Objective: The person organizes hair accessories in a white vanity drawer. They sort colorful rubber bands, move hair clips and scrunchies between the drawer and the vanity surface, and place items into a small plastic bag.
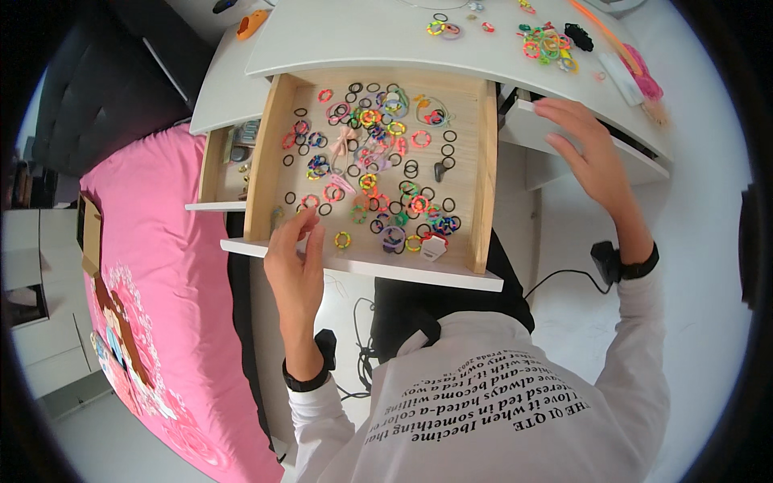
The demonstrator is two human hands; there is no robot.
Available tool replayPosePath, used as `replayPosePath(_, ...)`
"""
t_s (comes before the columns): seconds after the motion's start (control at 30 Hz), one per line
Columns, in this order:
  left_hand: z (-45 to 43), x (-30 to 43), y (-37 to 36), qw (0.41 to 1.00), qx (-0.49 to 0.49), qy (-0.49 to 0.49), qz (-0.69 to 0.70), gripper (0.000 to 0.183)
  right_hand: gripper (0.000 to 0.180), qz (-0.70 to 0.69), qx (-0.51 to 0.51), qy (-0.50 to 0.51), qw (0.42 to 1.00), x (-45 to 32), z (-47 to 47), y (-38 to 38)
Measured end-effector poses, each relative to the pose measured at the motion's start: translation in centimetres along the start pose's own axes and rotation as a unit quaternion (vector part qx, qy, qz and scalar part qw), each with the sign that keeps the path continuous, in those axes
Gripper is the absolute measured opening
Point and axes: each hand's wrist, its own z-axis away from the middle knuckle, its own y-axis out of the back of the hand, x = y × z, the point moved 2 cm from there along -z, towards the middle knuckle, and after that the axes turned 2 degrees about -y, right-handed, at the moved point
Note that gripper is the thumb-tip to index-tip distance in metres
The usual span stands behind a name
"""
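Observation:
A wooden drawer with a white front [374, 273] is pulled out, with many black and coloured hair ties [421, 139] spread over its bottom. Over its front left corner is my left hand [296, 259], fingers bent, near a coral hair tie [310, 201]; whether the fingertips touch one is hidden. My right hand [574, 145] is raised at the right, fingers apart, beside the top edge of a second, slightly opened drawer [598, 145]. A pink bow [343, 140], a hair clip [342, 183] and a white card [433, 247] also lie among the ties.
On the white desktop [362, 36] lie a pile of coloured hair ties [548, 47], a black bundle [578, 37] and a pink bundle [644, 75]. Another opened drawer [224, 181] stands left. A bed with a pink cover [175, 241] is beside it. Cables [364, 356] lie below.

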Motion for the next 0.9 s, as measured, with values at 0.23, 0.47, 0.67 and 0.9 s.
replayPosePath(0.23,-0.2,0.1,-1.0,0.99,0.025,-0.076,-0.119,0.018,0.02,0.04,-0.097,0.122,0.987,-4.4,-8.4,-5.2)
replayPosePath(0.47,-0.2,-0.5,-1.3,0.986,0.06,-0.088,-0.127,0.015,0.02,0.052,0.111,0.043,0.992,-3.6,-10.5,-2.4)
replayPosePath(0.67,-0.3,-0.6,-1.5,0.985,0.066,-0.099,-0.127,0.014,0.029,0.172,0.033,0.192,0.966,-1.7,-9.6,-4.7)
replayPosePath(0.9,0.0,-0.5,-1.0,0.997,0.066,-0.046,-0.009,0.017,0.009,0.209,0.058,0.26,0.941,-1.0,-10.7,-6.2)
